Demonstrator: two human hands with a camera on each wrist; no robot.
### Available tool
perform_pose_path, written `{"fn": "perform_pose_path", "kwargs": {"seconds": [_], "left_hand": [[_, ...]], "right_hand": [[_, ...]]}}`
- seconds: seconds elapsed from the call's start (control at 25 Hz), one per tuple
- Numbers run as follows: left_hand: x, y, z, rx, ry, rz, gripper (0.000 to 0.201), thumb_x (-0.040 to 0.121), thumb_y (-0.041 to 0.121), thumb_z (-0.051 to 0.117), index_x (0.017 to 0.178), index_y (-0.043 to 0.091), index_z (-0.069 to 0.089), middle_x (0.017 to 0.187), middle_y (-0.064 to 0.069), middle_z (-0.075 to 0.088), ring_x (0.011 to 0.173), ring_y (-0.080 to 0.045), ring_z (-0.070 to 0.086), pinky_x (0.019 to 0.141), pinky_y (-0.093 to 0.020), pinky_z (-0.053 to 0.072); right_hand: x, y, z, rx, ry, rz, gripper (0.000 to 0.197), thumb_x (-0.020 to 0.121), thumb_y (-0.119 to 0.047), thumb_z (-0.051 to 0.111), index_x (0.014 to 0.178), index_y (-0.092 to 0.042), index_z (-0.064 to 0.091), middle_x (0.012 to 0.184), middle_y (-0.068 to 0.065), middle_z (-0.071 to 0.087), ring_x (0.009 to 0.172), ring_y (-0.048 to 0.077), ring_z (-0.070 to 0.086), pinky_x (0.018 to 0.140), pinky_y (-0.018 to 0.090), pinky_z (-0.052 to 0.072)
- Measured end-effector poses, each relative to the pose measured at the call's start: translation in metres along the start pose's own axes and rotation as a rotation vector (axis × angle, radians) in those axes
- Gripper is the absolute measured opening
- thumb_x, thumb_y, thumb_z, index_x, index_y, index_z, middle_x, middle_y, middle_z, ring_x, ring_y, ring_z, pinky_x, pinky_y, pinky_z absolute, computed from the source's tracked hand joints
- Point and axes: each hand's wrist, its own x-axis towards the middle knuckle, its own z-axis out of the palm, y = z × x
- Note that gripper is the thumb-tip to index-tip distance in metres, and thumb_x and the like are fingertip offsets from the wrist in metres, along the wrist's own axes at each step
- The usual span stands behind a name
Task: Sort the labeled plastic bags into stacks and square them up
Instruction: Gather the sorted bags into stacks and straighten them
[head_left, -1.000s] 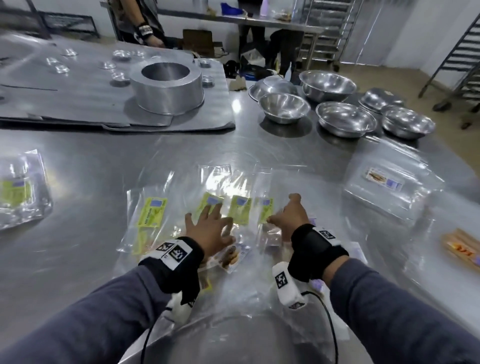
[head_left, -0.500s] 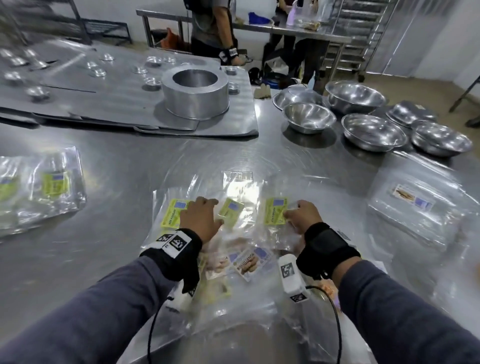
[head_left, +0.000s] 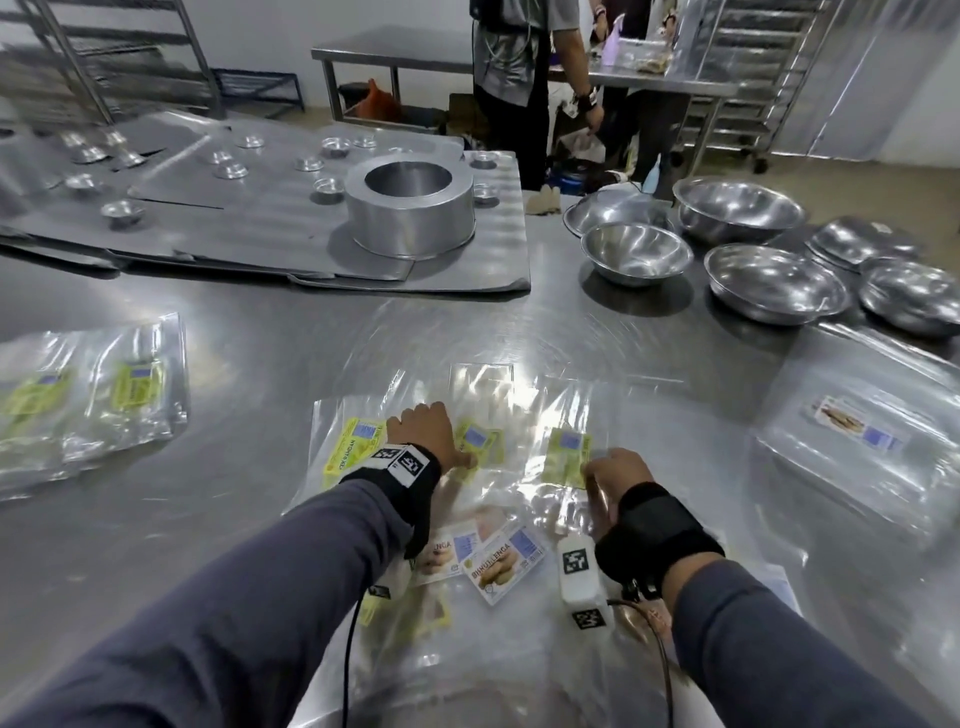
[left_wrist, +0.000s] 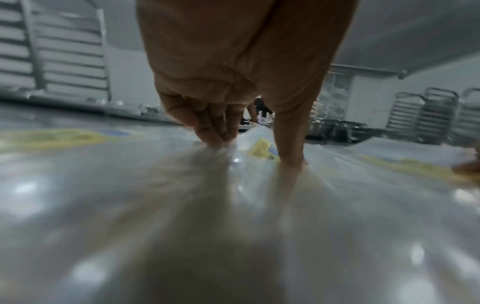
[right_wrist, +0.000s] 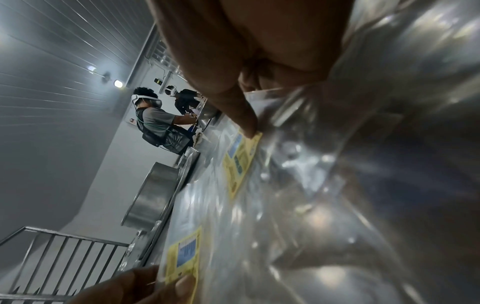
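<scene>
Hands pinching glossy clear bags, rectangular yellow labels

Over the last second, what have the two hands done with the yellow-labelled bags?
The left hand went from lying flat with fingers spread to curled, pinching a yellow-labelled bag. The right hand drew back toward the person and now pinches the rightmost yellow-labelled bag at its label. The picture-labelled bags nearer the person and the side stack on the left look unchanged.

steel tabletop carries loose labeled bags under the fingers, bag stacks left, bowls beyond, metal sheets.
</scene>
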Motion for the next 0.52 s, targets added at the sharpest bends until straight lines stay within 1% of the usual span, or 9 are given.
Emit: {"fn": "perform_pose_path", "kwargs": {"seconds": [0.04,0.12,0.16,0.24,0.28,0.36,0.4,0.48,0.52], "left_hand": [[0.005,0.002,-0.001,-0.041,-0.024,-0.03,0.069,0.075,0.052,0.069,0.126,0.013,0.043,0.127,-0.006,0.053,0.119,-0.026,0.049,0.102,-0.039,0.031],[0.011,0.005,-0.009,-0.281,0.01,-0.05,0.041,0.076,0.038,0.074,0.103,0.018,0.052,0.111,-0.003,0.058,0.111,-0.025,0.054,0.097,-0.034,0.032],[0.013,0.006,-0.016,-0.444,0.067,-0.033,0.028,0.076,0.029,0.075,0.086,0.019,0.051,0.099,-0.004,0.058,0.104,-0.025,0.056,0.086,-0.029,0.035],[0.019,0.005,-0.034,-0.697,0.209,0.029,0.039,0.073,0.013,0.077,0.065,0.021,0.039,0.082,-0.006,0.052,0.081,-0.023,0.053,0.061,-0.027,0.031],[0.021,0.001,-0.046,-0.772,0.286,0.051,0.044,0.072,0.01,0.077,0.063,0.021,0.036,0.076,-0.006,0.051,0.074,-0.02,0.048,0.056,-0.028,0.03],[0.021,-0.014,-0.072,-0.906,0.373,0.085,0.042,0.069,0.005,0.079,0.065,0.022,0.041,0.069,-0.003,0.053,0.068,-0.017,0.047,0.055,-0.022,0.038],[0.017,-0.025,-0.084,-1.009,0.393,0.1,0.036,0.068,0.003,0.079,0.071,0.02,0.047,0.073,-0.004,0.058,0.07,-0.018,0.052,0.059,-0.021,0.045],[0.001,-0.049,-0.103,-1.148,0.433,0.136,0.028,0.069,-0.001,0.077,0.085,0.012,0.057,0.088,-0.009,0.066,0.078,-0.02,0.062,0.072,-0.029,0.053],[-0.008,-0.06,-0.109,-1.211,0.452,0.175,0.026,0.072,-0.002,0.075,0.087,0.009,0.058,0.088,-0.007,0.068,0.077,-0.016,0.065,0.071,-0.03,0.054]], "right_hand": [[0.002,0.002,0.0,0.009,-0.01,0.009,0.008,0.09,-0.009,0.051,0.088,-0.015,0.054,0.099,0.012,0.052,0.09,0.02,0.052,0.09,0.034,0.048],[0.003,0.003,0.0,0.012,-0.01,0.004,0.019,0.089,-0.008,0.052,0.105,-0.005,0.061,0.111,0.019,0.06,0.103,0.027,0.059,0.091,0.035,0.048],[0.003,0.003,0.0,0.006,-0.001,0.001,0.028,0.089,-0.009,0.052,0.114,-0.001,0.059,0.118,0.021,0.059,0.11,0.031,0.058,0.091,0.034,0.048],[0.002,0.003,0.0,-0.01,-0.002,0.004,0.033,0.09,-0.009,0.052,0.121,0.003,0.056,0.124,0.021,0.057,0.115,0.033,0.055,0.091,0.033,0.047],[0.002,0.003,0.0,-0.019,-0.009,0.011,0.034,0.09,-0.009,0.051,0.121,0.002,0.056,0.125,0.021,0.057,0.116,0.033,0.055,0.091,0.033,0.047],[0.001,0.004,-0.001,-0.007,-0.011,0.008,0.033,0.09,-0.009,0.051,0.121,0.002,0.056,0.125,0.021,0.057,0.115,0.032,0.056,0.091,0.033,0.047],[0.002,0.004,0.0,-0.001,-0.005,0.0,0.033,0.09,-0.009,0.051,0.121,0.002,0.056,0.124,0.021,0.058,0.115,0.032,0.056,0.091,0.033,0.048],[0.004,0.002,0.0,-0.001,0.003,-0.003,0.033,0.09,-0.009,0.052,0.121,0.003,0.056,0.124,0.022,0.058,0.115,0.033,0.056,0.092,0.034,0.047],[0.004,0.001,0.0,-0.002,-0.002,0.003,0.034,0.09,-0.009,0.052,0.121,0.003,0.056,0.124,0.022,0.058,0.115,0.033,0.056,0.092,0.034,0.047]]}}
